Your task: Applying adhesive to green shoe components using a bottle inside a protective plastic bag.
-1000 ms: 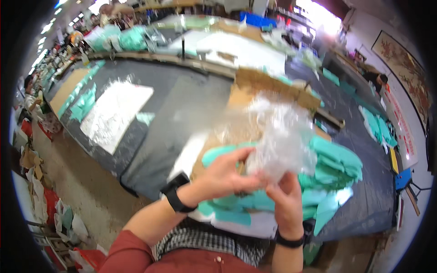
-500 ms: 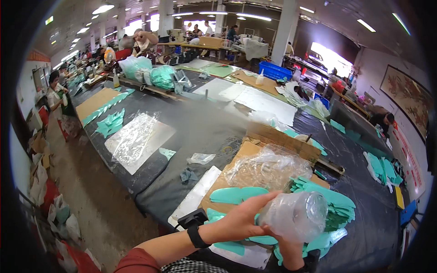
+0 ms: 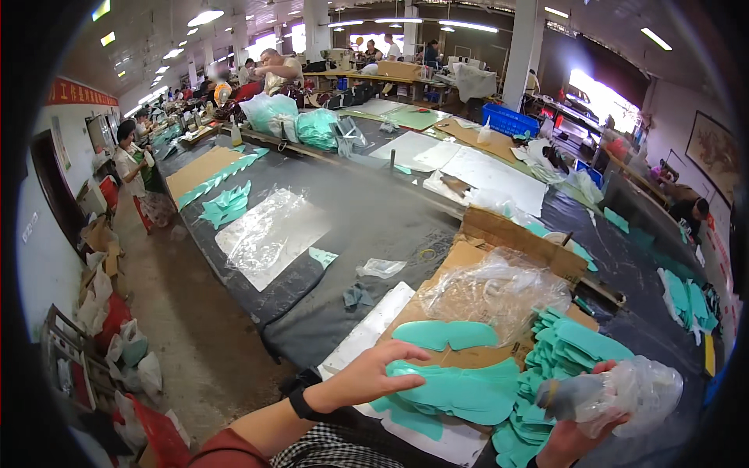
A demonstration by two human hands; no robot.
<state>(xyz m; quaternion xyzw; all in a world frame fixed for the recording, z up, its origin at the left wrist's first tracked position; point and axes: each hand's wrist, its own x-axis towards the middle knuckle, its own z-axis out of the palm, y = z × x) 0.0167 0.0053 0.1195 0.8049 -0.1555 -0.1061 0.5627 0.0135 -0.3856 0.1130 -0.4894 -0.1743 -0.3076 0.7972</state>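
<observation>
My left hand is open, its thumb and fingers apart, at the left edge of a layered stack of glossy green cut pieces. My right hand is wrapped round a clear, plastic-covered container, like a bottle, lying tilted on its side. Its narrower grey end points left, over a fanned pile of green pieces. Blur and glare hide the container's details. Beyond the stack, a notched green piece lies flat on brown cardboard.
Crumpled clear film covers part of the cardboard, beside an upright cardboard strip. Farther off on the dark table lie a film-covered sheet and bagged green pieces. A person stands at the far left.
My left hand has left the container and moved left to the green stack. The container has gone right and tipped over in my right hand. The whole view has shifted.
</observation>
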